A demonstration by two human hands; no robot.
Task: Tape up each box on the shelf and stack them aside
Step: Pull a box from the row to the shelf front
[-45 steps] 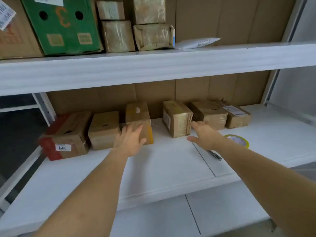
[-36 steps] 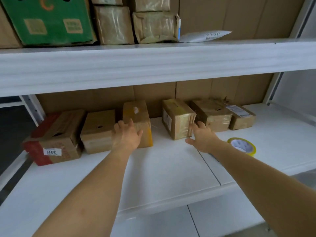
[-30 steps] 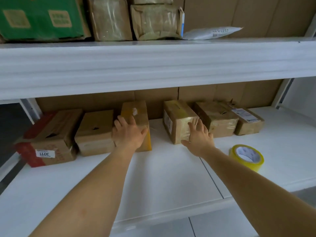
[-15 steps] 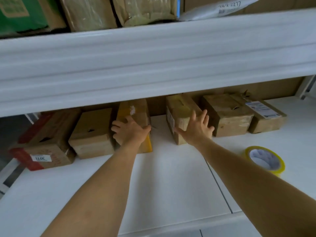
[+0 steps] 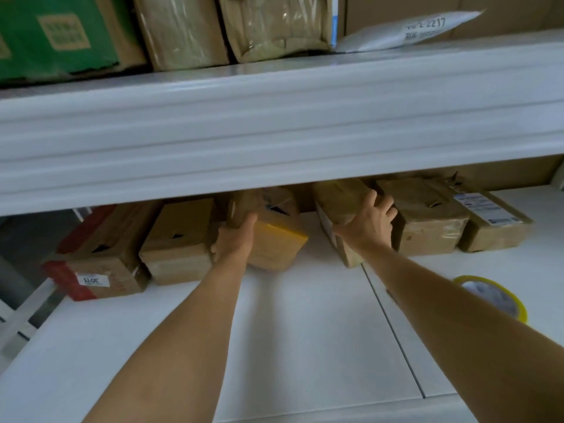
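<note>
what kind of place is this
Probably a stockroom or parcel packing area: white shelving lined with small cardboard boxes, a labelled mailer bag on the upper shelf, and a tape roll nearby.

Green printed cardboard carton [image 5: 55,38] on the upper white shelf, plastic-wrapped brown parcels [image 5: 232,25] beside it, white padded mailer with handwritten numbers [image 5: 409,32] at right.

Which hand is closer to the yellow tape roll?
The right hand, which holds a box just up-left of the tape roll. The left hand grips a box farther left.
</note>
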